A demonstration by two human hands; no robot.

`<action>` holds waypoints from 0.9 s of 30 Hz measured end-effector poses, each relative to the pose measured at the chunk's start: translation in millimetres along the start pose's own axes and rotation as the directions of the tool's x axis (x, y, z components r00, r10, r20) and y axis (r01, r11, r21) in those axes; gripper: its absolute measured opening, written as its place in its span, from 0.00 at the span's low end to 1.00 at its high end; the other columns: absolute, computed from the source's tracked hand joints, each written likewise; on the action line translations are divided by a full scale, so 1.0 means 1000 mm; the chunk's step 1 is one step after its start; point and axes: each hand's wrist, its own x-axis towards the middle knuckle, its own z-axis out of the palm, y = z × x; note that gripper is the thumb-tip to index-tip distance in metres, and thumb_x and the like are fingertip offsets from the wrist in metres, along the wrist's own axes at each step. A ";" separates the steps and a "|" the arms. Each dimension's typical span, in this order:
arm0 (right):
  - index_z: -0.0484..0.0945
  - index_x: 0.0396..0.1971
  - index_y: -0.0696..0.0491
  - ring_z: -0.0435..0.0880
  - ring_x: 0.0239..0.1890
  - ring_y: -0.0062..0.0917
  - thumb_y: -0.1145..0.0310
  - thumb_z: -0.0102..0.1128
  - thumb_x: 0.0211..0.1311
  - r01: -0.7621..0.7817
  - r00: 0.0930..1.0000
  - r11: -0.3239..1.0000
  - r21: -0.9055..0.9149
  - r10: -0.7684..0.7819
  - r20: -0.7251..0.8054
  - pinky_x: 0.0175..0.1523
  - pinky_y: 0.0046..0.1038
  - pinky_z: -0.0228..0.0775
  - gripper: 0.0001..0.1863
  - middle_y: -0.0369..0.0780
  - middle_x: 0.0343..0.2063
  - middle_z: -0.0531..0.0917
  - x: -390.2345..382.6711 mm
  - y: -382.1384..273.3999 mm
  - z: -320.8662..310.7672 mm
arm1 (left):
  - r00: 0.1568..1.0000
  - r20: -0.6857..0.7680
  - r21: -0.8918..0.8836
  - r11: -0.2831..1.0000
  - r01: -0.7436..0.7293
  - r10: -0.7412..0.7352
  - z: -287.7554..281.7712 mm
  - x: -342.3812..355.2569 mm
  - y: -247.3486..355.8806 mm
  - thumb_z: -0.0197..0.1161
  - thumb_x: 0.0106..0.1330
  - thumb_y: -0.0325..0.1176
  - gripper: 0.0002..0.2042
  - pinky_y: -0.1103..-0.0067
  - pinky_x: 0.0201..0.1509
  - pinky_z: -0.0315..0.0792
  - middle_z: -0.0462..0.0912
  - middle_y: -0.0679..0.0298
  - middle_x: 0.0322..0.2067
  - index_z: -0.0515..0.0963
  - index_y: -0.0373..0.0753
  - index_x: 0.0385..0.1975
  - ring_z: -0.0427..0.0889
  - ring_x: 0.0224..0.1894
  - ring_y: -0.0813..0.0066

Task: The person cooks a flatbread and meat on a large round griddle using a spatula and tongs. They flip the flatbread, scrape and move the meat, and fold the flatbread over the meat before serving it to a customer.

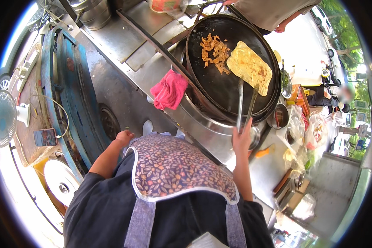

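Flowered apron [173,167] nearest, the right hand [242,137] grips tongs [240,103] at flatbread [249,64], left hand [125,136] curled closed, phone screen [45,137] unreadable.

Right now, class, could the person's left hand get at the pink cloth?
Probably yes: the left hand appears to hold nothing, and the space between it and the pink cloth, beside the round black griddle, looks unobstructed.

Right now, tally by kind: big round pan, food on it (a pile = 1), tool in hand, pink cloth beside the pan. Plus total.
Pan: 1
Flatbread: 1
Pile of browned pieces: 1
Tongs, in the right hand: 1
Pink cloth: 1
Total: 5
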 end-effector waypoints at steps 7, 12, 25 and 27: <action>0.55 0.69 0.38 0.79 0.31 0.36 0.72 0.61 0.55 0.437 0.888 0.738 -0.514 -0.444 0.118 0.32 0.37 0.73 0.41 0.41 0.32 0.74 0.049 -0.030 -0.032 | 0.999 -0.039 0.008 1.000 -0.014 0.014 -0.015 -0.009 -0.003 0.61 0.62 0.49 0.18 0.70 0.50 0.73 0.84 0.54 0.38 0.82 0.41 0.41 0.82 0.44 0.59; 0.58 0.67 0.37 0.80 0.29 0.36 0.73 0.59 0.55 0.399 0.880 0.687 -0.607 -0.473 0.043 0.32 0.37 0.75 0.38 0.41 0.31 0.74 0.114 -0.045 0.002 | 0.998 -0.051 0.004 0.999 -0.048 0.048 -0.004 -0.001 0.000 0.62 0.62 0.48 0.18 0.70 0.50 0.73 0.84 0.53 0.38 0.81 0.40 0.41 0.82 0.45 0.58; 0.57 0.69 0.47 0.71 0.16 0.16 0.73 0.57 0.63 -0.355 0.869 0.676 0.645 -0.015 0.494 0.20 0.19 0.63 0.35 0.39 0.26 0.80 0.119 -0.075 0.005 | 0.995 -0.038 -0.132 0.988 0.085 -0.091 0.020 -0.033 -0.024 0.62 0.62 0.45 0.17 0.71 0.49 0.73 0.84 0.54 0.39 0.81 0.38 0.41 0.82 0.44 0.60; 0.58 0.68 0.47 0.74 0.20 0.15 0.72 0.57 0.63 -0.308 0.895 0.703 0.641 -0.015 0.447 0.21 0.19 0.65 0.34 0.38 0.27 0.80 0.119 -0.071 0.005 | 0.990 -0.046 -0.164 0.978 0.126 -0.135 0.026 -0.033 -0.045 0.62 0.62 0.44 0.16 0.71 0.49 0.73 0.84 0.54 0.39 0.82 0.38 0.41 0.82 0.44 0.60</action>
